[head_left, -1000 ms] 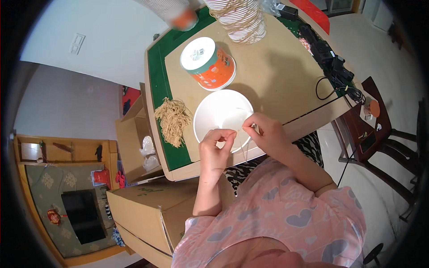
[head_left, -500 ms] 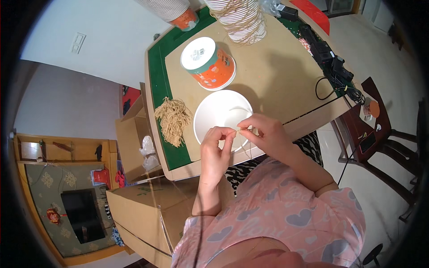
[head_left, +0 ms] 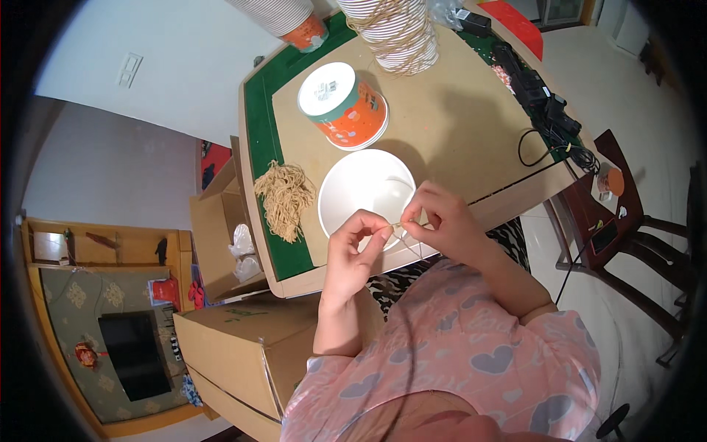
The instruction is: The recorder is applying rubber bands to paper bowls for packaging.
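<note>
My left hand (head_left: 352, 254) and my right hand (head_left: 440, 225) meet over the near rim of a white paper bucket (head_left: 357, 184), whose open mouth faces up toward me. Both hands are closed in a pinch on a thin tan string (head_left: 398, 225), stretched over a short gap between the fingertips. A loose length of it hangs below my fingers. Left of the bucket lies a tangled heap of tan strings (head_left: 283, 199). Just beyond stands an upturned orange and green paper bucket (head_left: 353, 114), with white rims showing at its base.
At the table's far side rise a string-wrapped stack of white-rimmed buckets (head_left: 398, 37) and another bucket stack (head_left: 283, 18). Black adapters and cables (head_left: 541, 96) line the right edge. Cardboard boxes (head_left: 243, 331) stand left of me; a dark wooden chair (head_left: 626, 221) is at right.
My hands have drawn slightly apart, so more of the string shows between the fingertips. The left hand has shifted a little lower. The buckets and the string heap stay put.
</note>
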The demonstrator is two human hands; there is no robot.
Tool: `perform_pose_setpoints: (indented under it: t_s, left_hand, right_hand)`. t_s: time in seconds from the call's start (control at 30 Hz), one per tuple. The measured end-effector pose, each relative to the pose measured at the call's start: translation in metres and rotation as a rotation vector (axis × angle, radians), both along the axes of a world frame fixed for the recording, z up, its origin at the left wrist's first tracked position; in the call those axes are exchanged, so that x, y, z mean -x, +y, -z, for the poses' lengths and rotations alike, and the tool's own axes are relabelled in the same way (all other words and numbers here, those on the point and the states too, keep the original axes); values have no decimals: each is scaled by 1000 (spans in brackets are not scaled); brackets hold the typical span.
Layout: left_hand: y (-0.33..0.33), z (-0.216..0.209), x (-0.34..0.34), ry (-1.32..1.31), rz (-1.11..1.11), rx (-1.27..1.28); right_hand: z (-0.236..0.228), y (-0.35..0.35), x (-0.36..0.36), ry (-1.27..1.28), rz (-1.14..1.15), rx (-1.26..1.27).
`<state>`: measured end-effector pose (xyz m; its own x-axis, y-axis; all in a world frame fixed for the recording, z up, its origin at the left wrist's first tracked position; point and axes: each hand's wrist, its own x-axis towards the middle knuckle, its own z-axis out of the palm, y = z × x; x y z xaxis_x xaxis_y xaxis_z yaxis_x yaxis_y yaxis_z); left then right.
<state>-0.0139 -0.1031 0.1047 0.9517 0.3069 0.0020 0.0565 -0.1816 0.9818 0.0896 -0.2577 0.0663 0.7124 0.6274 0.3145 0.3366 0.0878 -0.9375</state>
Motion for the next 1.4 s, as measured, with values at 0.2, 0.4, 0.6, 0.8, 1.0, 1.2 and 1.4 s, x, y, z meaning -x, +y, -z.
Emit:
perform_pose_setpoints:
  t_s: [0.2,0.4,0.6,0.8,1.0,1.2,1.4]
  left_hand:
    - [20,-10,8,28,87,315]
    - [68,-11,11,227,354,679]
    - [82,-18,-5,91,264,-935]
    - [63,-25,-6,78,265,-1172]
    - [49,-18,-15,118,254,-1086]
    - [19,-3,-19,268,62,-503]
    - [-24,3,-24,-233,-137,311]
  right_hand:
    - [16,-12,-4,84,4,39]
    - [20,-21,-37,54,-93,109]
    - [-2,1,-118,-103,-308,319]
    - [-9,51,-166,-433,-267,353]
    - [-4,76,-172,-578,-3,424]
    - [-20,30,-82,34,39,-76]
    - [5,-10,-3,412,-332,24]
